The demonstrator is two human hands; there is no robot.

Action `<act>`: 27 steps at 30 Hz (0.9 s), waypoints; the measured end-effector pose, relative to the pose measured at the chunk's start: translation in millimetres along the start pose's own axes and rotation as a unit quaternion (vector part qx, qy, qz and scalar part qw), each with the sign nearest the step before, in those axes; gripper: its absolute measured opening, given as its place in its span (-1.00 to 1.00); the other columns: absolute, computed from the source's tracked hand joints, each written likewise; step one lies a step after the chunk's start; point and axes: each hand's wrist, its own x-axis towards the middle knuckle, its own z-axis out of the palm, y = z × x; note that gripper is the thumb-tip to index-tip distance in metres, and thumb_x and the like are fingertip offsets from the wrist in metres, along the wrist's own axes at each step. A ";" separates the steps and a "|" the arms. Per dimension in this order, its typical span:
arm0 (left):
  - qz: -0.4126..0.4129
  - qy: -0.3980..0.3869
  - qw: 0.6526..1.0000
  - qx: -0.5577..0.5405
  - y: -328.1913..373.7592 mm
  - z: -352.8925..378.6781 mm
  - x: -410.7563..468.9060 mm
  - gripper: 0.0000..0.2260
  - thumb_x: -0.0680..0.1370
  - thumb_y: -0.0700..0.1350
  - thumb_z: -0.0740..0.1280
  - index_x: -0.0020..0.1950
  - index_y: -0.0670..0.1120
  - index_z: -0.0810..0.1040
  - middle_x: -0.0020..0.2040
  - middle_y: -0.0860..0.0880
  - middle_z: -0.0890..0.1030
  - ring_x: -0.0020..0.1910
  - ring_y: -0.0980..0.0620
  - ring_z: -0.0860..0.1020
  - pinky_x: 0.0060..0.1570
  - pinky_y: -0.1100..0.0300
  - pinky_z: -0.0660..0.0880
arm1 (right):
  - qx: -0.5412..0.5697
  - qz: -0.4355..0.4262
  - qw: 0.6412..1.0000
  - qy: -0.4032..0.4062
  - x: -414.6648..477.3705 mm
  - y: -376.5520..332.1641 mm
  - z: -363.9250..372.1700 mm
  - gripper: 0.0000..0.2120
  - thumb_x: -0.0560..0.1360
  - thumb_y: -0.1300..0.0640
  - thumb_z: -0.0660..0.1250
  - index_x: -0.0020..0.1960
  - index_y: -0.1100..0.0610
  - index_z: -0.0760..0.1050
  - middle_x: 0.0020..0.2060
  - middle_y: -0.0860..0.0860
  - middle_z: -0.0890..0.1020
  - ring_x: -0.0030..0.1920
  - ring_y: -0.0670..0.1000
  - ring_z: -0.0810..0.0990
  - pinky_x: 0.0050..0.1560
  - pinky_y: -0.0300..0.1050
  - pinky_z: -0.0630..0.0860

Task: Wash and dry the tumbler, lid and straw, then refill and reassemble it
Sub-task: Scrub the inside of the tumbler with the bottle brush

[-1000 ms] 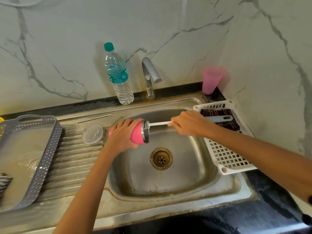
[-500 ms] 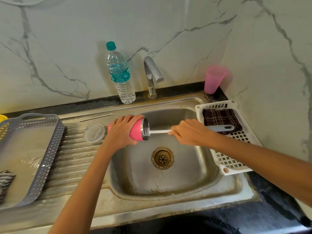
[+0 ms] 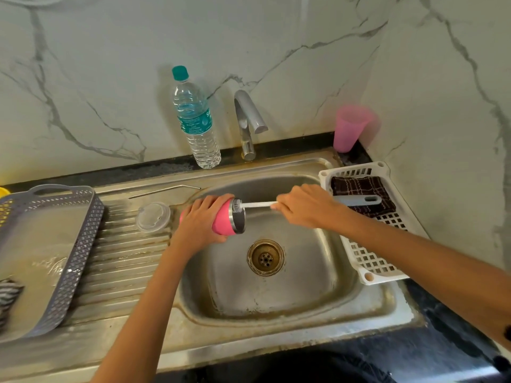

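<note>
My left hand point(image 3: 203, 221) grips the pink tumbler point(image 3: 225, 223), which lies sideways over the left part of the sink basin point(image 3: 276, 294), its steel mouth facing right. My right hand point(image 3: 305, 207) holds a long white bottle brush point(image 3: 257, 205); its bristle end sits just inside the tumbler's mouth and its grey handle sticks out to the right. The clear lid point(image 3: 153, 217) lies flat on the ribbed drainboard, left of the tumbler. The metal straw point(image 3: 163, 190) rests behind the lid, along the sink's back ledge.
A water bottle point(image 3: 196, 123) and the tap point(image 3: 247, 123) stand behind the basin. A pink cup point(image 3: 348, 128) sits in the back right corner. A white basket point(image 3: 370, 261) with a dark cloth point(image 3: 359, 186) is on the right, a grey tray point(image 3: 74, 255) on the left.
The brush has slid outward, so only its bristle tip remains in the tumbler's mouth. The tumbler stays sideways in my left hand.
</note>
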 end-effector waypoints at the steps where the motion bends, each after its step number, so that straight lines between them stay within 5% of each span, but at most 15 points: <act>1: 0.007 0.012 1.000 0.004 1.0 -1.4 1.3 -0.13 0.21 0.02 0.57 0.46 0.10 0.28 0.30 -0.01 0.46 0.30 -0.15 0.42 0.25 -0.18 0.37 | 0.006 0.009 1.000 -0.004 -0.1 -0.9 0.7 -0.67 0.66 -0.08 -0.01 -0.18 0.00 0.38 -0.45 -0.07 0.38 -0.37 0.01 0.48 -0.26 -0.09 0.43; 4: 0.009 0.022 1.000 0.010 -6.1 -2.1 5.6 -0.13 0.19 0.05 0.56 0.45 0.11 0.27 0.31 0.00 0.47 0.28 -0.15 0.45 0.24 -0.17 0.40 | 0.024 0.009 0.999 -0.040 -10.4 -11.7 6.0 -0.62 0.66 -0.08 0.00 -0.30 -0.03 0.28 -0.45 -0.08 0.34 -0.33 0.02 0.43 -0.18 -0.08 0.40; 7: -0.087 0.018 0.983 -0.161 -14.9 4.4 3.8 -0.12 0.17 0.11 0.54 0.44 0.08 0.28 0.32 0.01 0.46 0.27 -0.04 0.45 0.22 -0.02 0.44 | 0.041 0.056 0.997 -0.033 -17.4 -13.6 -2.0 -0.59 0.66 -0.09 -0.02 -0.20 0.02 0.46 -0.38 -0.03 0.41 -0.28 0.05 0.45 -0.14 -0.04 0.42; 11: -0.250 0.049 0.832 -0.494 -0.4 6.6 -4.7 -0.19 0.24 0.01 0.62 0.38 0.06 0.28 0.17 0.00 0.55 0.05 0.03 0.59 -0.16 0.21 0.56 | 0.115 0.145 0.983 -0.019 -25.4 -15.0 -1.6 -0.61 0.66 -0.11 -0.04 -0.16 0.05 0.41 -0.34 -0.01 0.50 -0.29 0.04 0.51 -0.28 -0.08 0.39; 16: -0.342 0.067 0.620 -0.703 31.1 30.9 -9.0 -0.34 0.40 0.17 0.50 0.42 0.05 0.32 0.24 -0.14 0.60 0.12 -0.13 0.63 -0.03 -0.08 0.61 | 0.186 0.174 0.967 0.008 -44.0 -37.9 25.9 -0.62 0.66 -0.08 -0.02 -0.15 0.08 0.41 -0.43 -0.05 0.46 -0.44 -0.06 0.44 -0.42 -0.17 0.32; 19: -0.350 0.092 0.513 -0.778 51.9 35.4 -4.8 -0.40 0.44 0.23 0.40 0.37 -0.06 0.43 0.13 -0.15 0.66 0.03 -0.09 0.67 -0.11 0.01 0.62 | 0.220 0.168 0.961 0.024 -52.3 -55.7 43.6 -0.64 0.65 -0.09 0.02 -0.11 0.11 0.44 -0.44 0.02 0.50 -0.42 0.06 0.49 -0.35 -0.05 0.44; 22: -0.354 0.091 0.463 -0.808 69.1 37.3 0.9 -0.44 0.42 0.24 0.35 0.29 -0.09 0.49 0.06 -0.15 0.69 -0.06 -0.07 0.68 -0.14 0.02 0.64 | 0.239 0.173 0.954 0.060 -46.3 -63.0 53.3 -0.65 0.65 -0.10 0.01 -0.14 0.09 0.39 -0.43 0.04 0.52 -0.39 0.12 0.52 -0.34 -0.01 0.42; 27: -0.395 0.130 0.443 -0.794 72.3 41.1 10.9 -0.44 0.48 0.25 0.35 0.36 -0.05 0.45 0.12 -0.16 0.65 -0.02 -0.09 0.66 -0.12 0.00 0.64 | 0.225 0.196 0.952 0.063 -32.8 -62.9 61.2 -0.65 0.65 -0.11 -0.05 -0.13 0.06 0.36 -0.40 0.02 0.50 -0.37 0.10 0.49 -0.36 -0.07 0.36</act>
